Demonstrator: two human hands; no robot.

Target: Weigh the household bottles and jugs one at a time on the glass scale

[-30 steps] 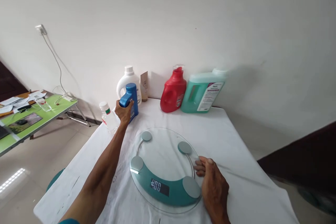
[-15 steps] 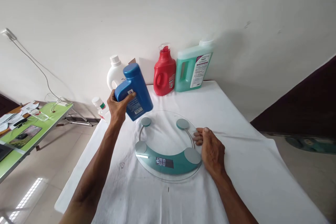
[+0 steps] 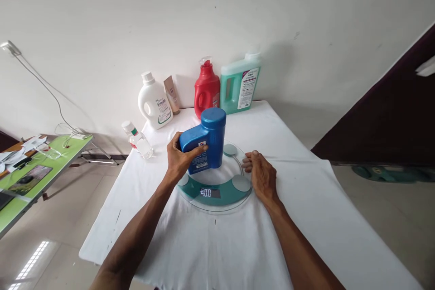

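Note:
My left hand (image 3: 180,156) is closed round the handle side of a blue plastic bottle (image 3: 215,138), with the thumb across its label. The bottle is nearly upright over the left and middle of a round glass bathroom scale (image 3: 226,195); whether its base touches the glass I cannot tell. Zeros show on the scale's display (image 3: 210,192). At the right rim of the scale is my right hand (image 3: 261,174), its fingers curled together. Its paler fingertips overlap the glass edge, and the thumb lies above them, off the glass.
Along the wall stand a white jug (image 3: 156,104), a brown tube (image 3: 171,93), a red jug (image 3: 209,84) and a green jug (image 3: 233,95). A clear bottle (image 3: 139,140) leans at the left edge of the white-covered table (image 3: 306,208). A green desk (image 3: 47,172) stands farther left.
My left hand has brought the blue bottle right and down over the scale, turning it from tilted to nearly upright. The brown tube has come into view. My right hand stays by the scale's rim.

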